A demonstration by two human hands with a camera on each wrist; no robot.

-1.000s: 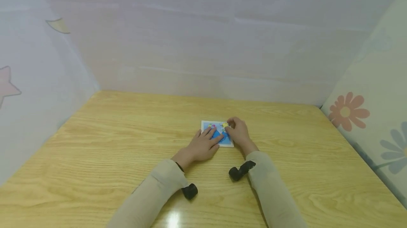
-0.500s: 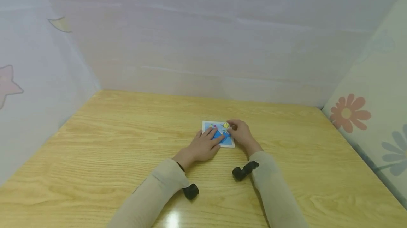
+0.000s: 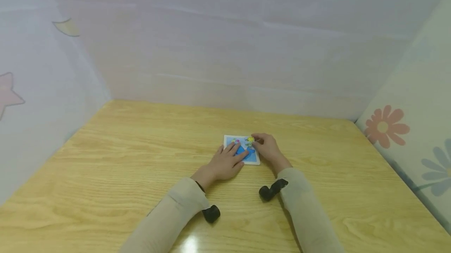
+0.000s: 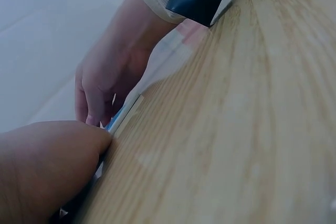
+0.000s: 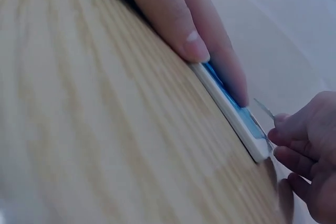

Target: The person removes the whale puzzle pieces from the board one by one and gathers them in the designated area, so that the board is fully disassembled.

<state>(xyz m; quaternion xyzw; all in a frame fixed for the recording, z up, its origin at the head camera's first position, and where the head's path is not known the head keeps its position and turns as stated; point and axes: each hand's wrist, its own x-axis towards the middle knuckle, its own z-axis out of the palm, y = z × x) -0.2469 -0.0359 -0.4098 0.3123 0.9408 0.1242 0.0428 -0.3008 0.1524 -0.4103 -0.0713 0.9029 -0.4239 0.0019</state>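
A small square jigsaw puzzle board (image 3: 254, 158) with a white rim and a blue picture lies flat on the table. Spread over its left and middle part, my left hand (image 3: 225, 163) rests with straight fingers and covers some of the picture. At the far right corner, my right hand (image 3: 269, 149) pinches a thin puzzle piece (image 5: 264, 108) between thumb and finger. Seen edge-on in the right wrist view, the piece stands tilted above the board. A yellow sun (image 3: 250, 139) shows beside those fingertips in the head view. In the left wrist view the board is mostly hidden.
The wooden table (image 3: 141, 139) extends around the board on all sides. Pale cloth walls (image 3: 225, 49) stand behind it and at both sides, with printed flowers (image 3: 386, 126) on the right. A black wrist camera (image 3: 211, 214) sits on each sleeve.
My right hand has shifted slightly to the right, and more of the yellow sun shows beside its fingertips. The left hand stays in place on the board.
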